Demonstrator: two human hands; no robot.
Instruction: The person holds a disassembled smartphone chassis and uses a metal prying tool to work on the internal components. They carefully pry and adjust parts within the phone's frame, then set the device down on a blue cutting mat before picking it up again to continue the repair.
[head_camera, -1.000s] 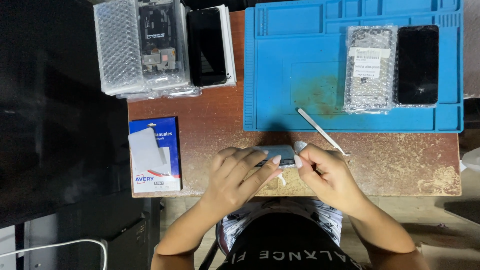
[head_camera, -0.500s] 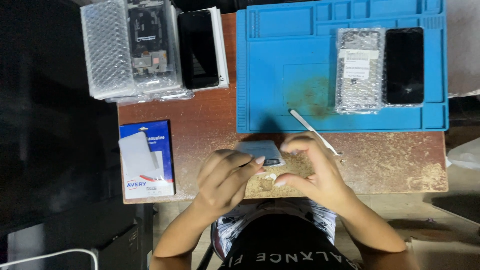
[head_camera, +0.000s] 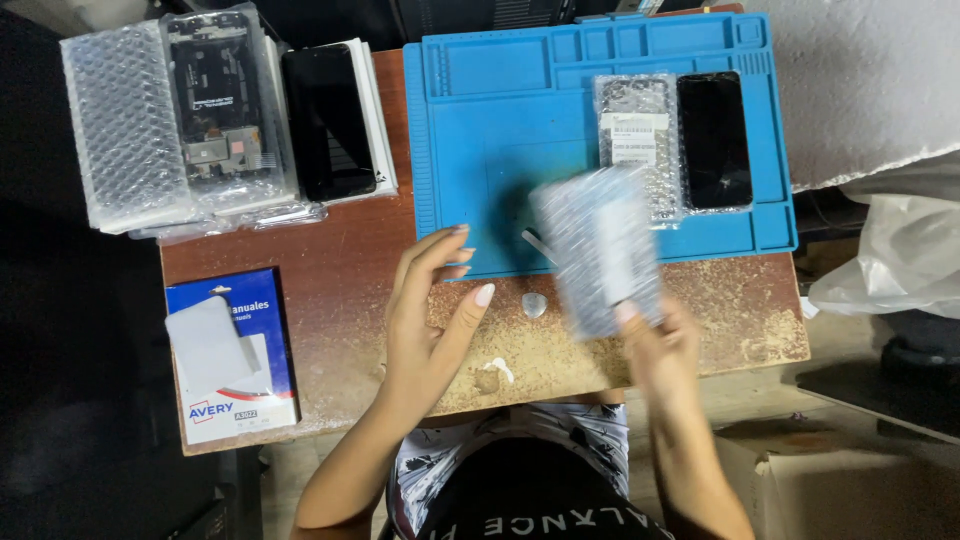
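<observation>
The bubble-wrapped panel (head_camera: 598, 250) is a pale grey rectangle, motion-blurred, raised over the blue mat's (head_camera: 480, 140) lower edge. The worn wooden table (head_camera: 340, 250) carries wrapped phone parts (head_camera: 170, 120) at ten o'clock and a blue label box (head_camera: 232, 355) at eight o'clock. The right hand (head_camera: 662, 350) pinches the panel's lower corner; the left hand (head_camera: 432, 310) hangs open, fingers spread, holding nothing.

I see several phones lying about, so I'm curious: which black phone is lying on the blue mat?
The black phone with the cracked dark screen, at the blue silicone mat's right side beside a bubble-wrapped part. The other black phone lies off the mat, upper left.
</observation>
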